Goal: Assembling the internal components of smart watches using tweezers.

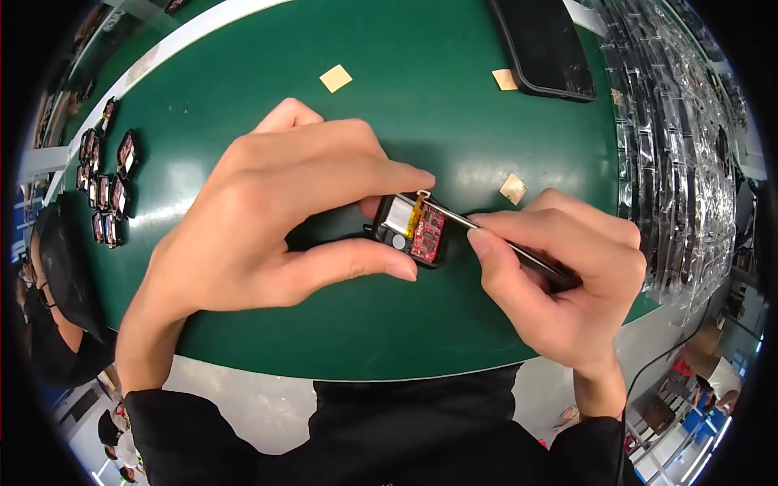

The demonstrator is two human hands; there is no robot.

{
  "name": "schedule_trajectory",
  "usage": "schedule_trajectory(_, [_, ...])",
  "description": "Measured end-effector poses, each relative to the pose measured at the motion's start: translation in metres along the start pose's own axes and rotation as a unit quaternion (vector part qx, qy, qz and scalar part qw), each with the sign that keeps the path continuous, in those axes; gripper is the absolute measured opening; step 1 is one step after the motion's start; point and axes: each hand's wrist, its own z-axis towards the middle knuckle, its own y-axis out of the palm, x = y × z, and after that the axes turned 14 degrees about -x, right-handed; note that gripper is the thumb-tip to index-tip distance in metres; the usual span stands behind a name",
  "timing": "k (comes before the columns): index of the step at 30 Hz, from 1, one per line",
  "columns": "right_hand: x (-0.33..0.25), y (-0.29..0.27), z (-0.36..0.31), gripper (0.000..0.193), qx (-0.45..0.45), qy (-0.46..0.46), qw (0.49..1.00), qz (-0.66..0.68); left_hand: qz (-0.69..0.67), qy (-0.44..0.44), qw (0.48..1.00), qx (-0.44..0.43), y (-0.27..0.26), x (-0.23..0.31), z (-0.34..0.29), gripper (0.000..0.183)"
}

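A small black device housing (438,256) lies open-faced near the middle of the green table. Inside it sit a red circuit board (428,236), a silver battery (398,217) with yellow tape, and a round grey part (398,241). My left hand (300,202) grips the housing between thumb and fingers, from its left side. In my right hand (559,271), pinched like a pen, is a pair of metal tweezers (519,249). Their tip touches the upper edge of the housing, by a small pale part (424,194). Whether the tip grips that part I cannot tell.
Several similar small devices (101,186) stand grouped at the left. Pale yellow squares (335,78) lie scattered on the green table (267,340). At the far right are a black phone (547,49) and stacked clear plastic trays (673,162). Another person (69,283) is at the left edge.
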Motion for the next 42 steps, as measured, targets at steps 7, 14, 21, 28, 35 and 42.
schedule_trajectory(7, [0.0,0.001,-0.006,0.025,0.038,-0.071,0.99,-0.115,0.012,-0.011,1.0,0.024,0.001,0.004,0.005,0.067])
schedule_trajectory(14, [0.004,0.008,-0.007,0.031,0.065,-0.113,0.974,-0.183,0.022,-0.002,1.0,0.021,-0.001,0.004,0.005,0.065])
schedule_trajectory(21, [0.004,0.007,-0.005,0.027,0.05,-0.12,0.977,-0.17,-0.007,-0.002,1.0,-0.003,-0.004,-0.003,0.001,0.066])
schedule_trajectory(28, [0.002,-0.002,-0.004,0.02,0.003,-0.06,0.997,-0.057,-0.051,-0.013,0.998,-0.046,-0.012,-0.005,0.0,0.068])
schedule_trajectory(35, [0.001,-0.003,-0.004,0.018,-0.014,-0.037,0.999,-0.035,-0.032,-0.001,0.998,-0.045,-0.012,-0.005,0.001,0.068])
schedule_trajectory(42, [0.0,-0.002,-0.005,0.018,-0.018,-0.022,0.999,-0.034,-0.026,0.01,0.999,-0.042,-0.011,-0.006,0.002,0.068])
